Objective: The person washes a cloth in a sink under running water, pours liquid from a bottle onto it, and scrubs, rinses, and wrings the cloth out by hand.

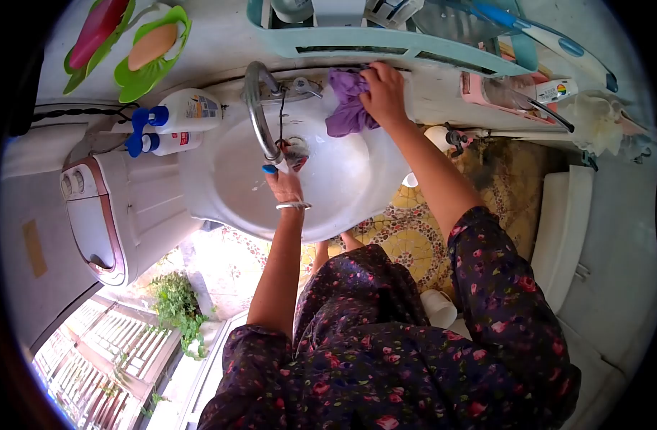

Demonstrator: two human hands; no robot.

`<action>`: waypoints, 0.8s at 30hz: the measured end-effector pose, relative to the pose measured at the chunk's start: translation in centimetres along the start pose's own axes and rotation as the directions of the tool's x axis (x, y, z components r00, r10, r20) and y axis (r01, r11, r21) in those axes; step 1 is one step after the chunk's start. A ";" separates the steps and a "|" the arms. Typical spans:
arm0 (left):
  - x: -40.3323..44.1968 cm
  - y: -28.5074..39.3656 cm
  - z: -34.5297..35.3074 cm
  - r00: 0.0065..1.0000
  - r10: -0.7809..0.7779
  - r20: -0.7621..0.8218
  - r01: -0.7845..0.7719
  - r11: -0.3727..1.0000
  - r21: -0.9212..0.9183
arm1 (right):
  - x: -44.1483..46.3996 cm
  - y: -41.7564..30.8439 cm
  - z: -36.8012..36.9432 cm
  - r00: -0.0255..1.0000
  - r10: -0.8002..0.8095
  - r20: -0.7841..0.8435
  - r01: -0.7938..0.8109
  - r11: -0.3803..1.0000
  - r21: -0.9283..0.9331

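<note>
My right hand grips a crumpled purple cloth, pressed against the back right rim of the white sink. Over the basin, my left hand, with a bangle at its wrist, is beneath the spout of the curved metal faucet. Its fingers look closed, partly hidden by the spout and what seems to be running water. A small blue piece shows at the thumb side. Just past the fingers is a dark reddish-grey shape that I cannot identify.
White bottles with blue pumps stand left of the sink beside a washing machine. Green soap holders hang on the wall. A teal shelf rack is above the sink; a pink holder is to the right.
</note>
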State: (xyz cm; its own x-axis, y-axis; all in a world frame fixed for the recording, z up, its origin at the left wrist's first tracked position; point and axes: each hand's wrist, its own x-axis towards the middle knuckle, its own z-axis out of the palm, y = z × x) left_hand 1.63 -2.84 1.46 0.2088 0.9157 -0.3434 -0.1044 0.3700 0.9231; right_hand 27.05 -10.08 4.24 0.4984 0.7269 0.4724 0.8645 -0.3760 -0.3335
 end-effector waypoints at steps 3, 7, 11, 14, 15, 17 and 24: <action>2.0 -0.4 -2.3 0.995 -0.048 0.093 0.049 0.999 -0.007 | -2.7 2.1 -0.5 0.996 0.086 0.038 -0.085 0.996 -0.027; 2.4 3.1 -2.2 0.912 -0.405 -0.059 0.380 0.890 -0.251 | -2.7 -5.2 -4.3 0.983 0.168 0.067 -0.162 0.982 -0.095; 4.9 -0.6 -4.0 0.863 -0.490 0.121 0.499 0.792 -0.352 | -3.0 -18.7 -7.8 0.945 -0.044 0.325 -0.230 0.617 0.752; 2.9 2.6 -2.5 0.868 -0.419 0.266 0.494 0.679 -0.543 | -1.5 -20.5 -7.4 0.920 -0.021 0.392 -0.309 0.578 0.755; 2.5 3.0 -2.4 0.865 -0.464 0.189 0.496 0.739 -0.456 | -0.9 -19.0 -6.9 0.918 -0.080 0.389 -0.176 0.795 0.580; 1.9 3.6 -1.8 0.859 -0.498 0.117 0.504 0.784 -0.362 | -0.2 -17.6 -7.6 0.941 -0.130 0.313 -0.095 0.786 0.610; -1.0 3.0 0.7 0.828 -0.551 0.101 0.548 0.760 -0.349 | 4.8 -7.6 -11.5 0.934 -0.297 0.199 0.215 0.912 0.350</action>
State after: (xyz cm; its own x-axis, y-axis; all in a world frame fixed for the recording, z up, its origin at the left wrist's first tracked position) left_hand 1.83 -2.78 4.67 0.3289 0.5386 -0.7758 -0.3039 0.8381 0.4531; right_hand 23.63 -10.33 18.42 0.1956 0.9050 0.3778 0.8727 0.0152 -0.4880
